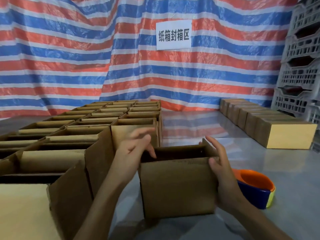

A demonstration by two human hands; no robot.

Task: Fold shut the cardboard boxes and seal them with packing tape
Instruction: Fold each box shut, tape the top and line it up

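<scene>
The right grip (220,172), a bare hand, clasps the right side of the open box (178,187). Its thumb lies on the front wall just under the top edge, and its fingers run along the raised right flap towards the far corner. The left grip (136,144) is loose and holds nothing. Its fingers are spread and blurred over the box's left edge, and one fingertip points down at the dark opening; whether it touches the cardboard cannot be told.

The box stands upright on the grey, glossy counter (199,123), close in front of the person, with its flaps up and its top unclosed. Just beside the right wrist sits an orange and blue tape dispenser (256,187), partly hidden behind the hand.

To the left, rows of open boxes (69,135) stand packed together, running back to the far edge. Along the right side lies a row of closed boxes (277,132), well apart from the hands. Behind everything hangs a striped tarp (69,49) in red, blue and white with a white paper sign (174,34) on it. Grey plastic crates (301,66) are stacked at the far right.
</scene>
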